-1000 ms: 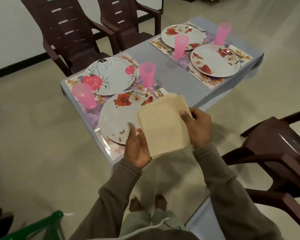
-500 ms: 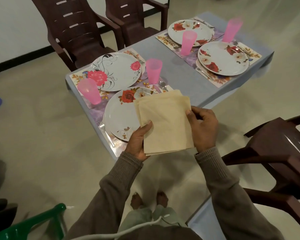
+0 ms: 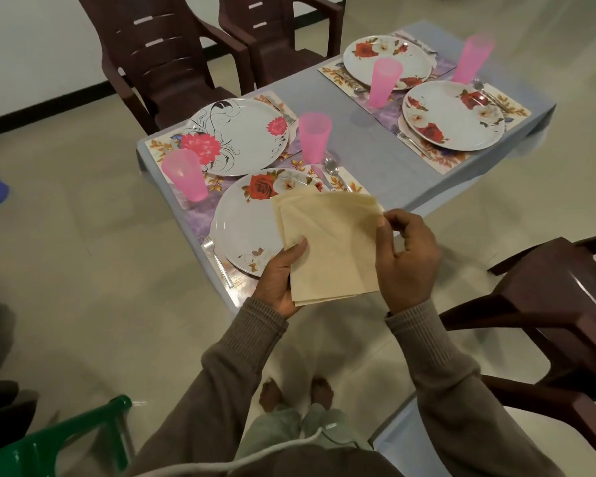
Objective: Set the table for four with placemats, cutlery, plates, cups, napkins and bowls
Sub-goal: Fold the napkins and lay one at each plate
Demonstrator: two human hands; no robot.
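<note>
I hold a small stack of folded cream napkins (image 3: 331, 242) over the near edge of the grey table (image 3: 365, 156). My left hand (image 3: 283, 273) grips the stack's lower left side, thumb on top. My right hand (image 3: 405, 256) pinches the top napkin's far right corner. Under the stack lies a rose plate (image 3: 248, 228) on a placemat, a fork (image 3: 217, 259) to its left and a spoon (image 3: 331, 165) behind. Three more plates (image 3: 238, 132) (image 3: 386, 60) (image 3: 458, 115) sit on placemats, each with a pink cup nearby (image 3: 184, 173) (image 3: 314, 137) (image 3: 383, 80) (image 3: 472, 56).
Two dark brown plastic chairs (image 3: 159, 53) (image 3: 276, 32) stand at the table's far side. Another brown chair (image 3: 551, 304) is close on my right. A green chair (image 3: 59, 438) is at the lower left. My bare feet (image 3: 296, 394) stand on the tiled floor.
My right hand moved from the stack's right edge up to its far corner and now pinches the top napkin. The napkins have fanned slightly. The view shifted closer to the table.
</note>
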